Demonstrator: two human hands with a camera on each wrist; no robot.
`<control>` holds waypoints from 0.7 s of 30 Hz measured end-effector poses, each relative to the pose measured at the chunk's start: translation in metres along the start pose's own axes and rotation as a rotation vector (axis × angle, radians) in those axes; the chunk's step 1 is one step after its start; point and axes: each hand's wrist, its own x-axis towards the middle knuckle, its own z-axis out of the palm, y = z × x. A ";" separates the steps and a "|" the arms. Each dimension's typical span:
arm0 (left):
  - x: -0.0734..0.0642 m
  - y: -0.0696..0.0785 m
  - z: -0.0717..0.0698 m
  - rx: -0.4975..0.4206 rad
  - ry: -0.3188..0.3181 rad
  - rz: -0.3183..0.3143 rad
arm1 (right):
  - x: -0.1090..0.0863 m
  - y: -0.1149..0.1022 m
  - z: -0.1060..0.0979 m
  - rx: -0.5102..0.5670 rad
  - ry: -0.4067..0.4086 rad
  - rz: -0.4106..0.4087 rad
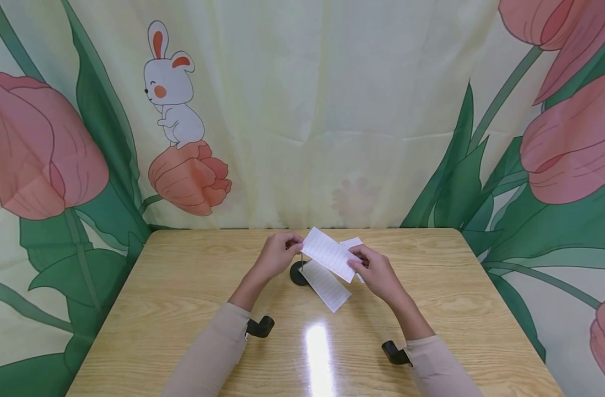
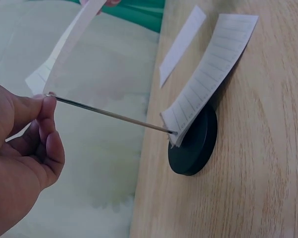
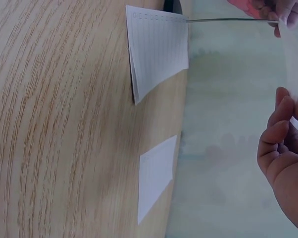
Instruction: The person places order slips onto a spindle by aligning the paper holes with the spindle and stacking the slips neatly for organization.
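Observation:
A black round base [image 1: 297, 274] stands on the table with a thin upright metal rod [image 2: 112, 115], like a paper spike. Lined paper [image 1: 328, 288] lies low on the rod, pierced near one end and slanting out over the base. At the rod's tip, my left hand [image 1: 276, 258] pinches one end of another lined paper slip [image 1: 326, 251] between thumb and forefinger. That slip's other end is in my right hand [image 1: 377, 271], gripped between thumb and fingers. Held this way, the slip stretches between both hands above the pierced paper.
Behind the held slip, more white paper [image 3: 157, 178] lies on the wooden table [image 1: 183, 286], to the right of the spike. A curtain [image 1: 302, 110] printed with tulips and a rabbit hangs at the table's far edge. Each wrist carries a black camera mount [image 1: 260, 326].

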 end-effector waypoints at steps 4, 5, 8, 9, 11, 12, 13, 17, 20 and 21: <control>-0.001 0.000 0.000 0.015 0.008 0.016 | -0.001 -0.002 0.001 0.002 0.001 0.011; -0.001 0.000 0.000 0.014 0.011 0.020 | -0.001 -0.002 0.001 -0.002 0.002 0.010; -0.001 0.000 0.001 0.007 0.018 0.029 | -0.002 -0.002 0.001 -0.012 0.006 0.003; -0.001 0.000 0.001 0.007 0.019 0.032 | -0.002 -0.002 0.001 -0.016 0.007 0.003; -0.001 0.000 0.002 0.007 0.020 0.037 | -0.003 -0.002 0.001 -0.021 0.003 -0.001; -0.001 0.000 0.003 0.007 0.020 0.040 | -0.004 -0.002 0.001 -0.020 0.001 0.000; -0.002 0.000 0.003 0.008 0.018 0.040 | -0.004 -0.002 0.001 -0.020 0.000 0.003; -0.003 -0.001 0.003 0.007 0.010 0.033 | -0.004 -0.002 0.002 -0.029 -0.007 -0.001; -0.004 -0.003 0.003 -0.006 -0.004 0.016 | -0.004 -0.002 0.002 -0.041 -0.005 -0.003; -0.005 -0.004 0.004 -0.011 -0.007 0.010 | -0.004 -0.002 0.002 -0.045 -0.005 -0.003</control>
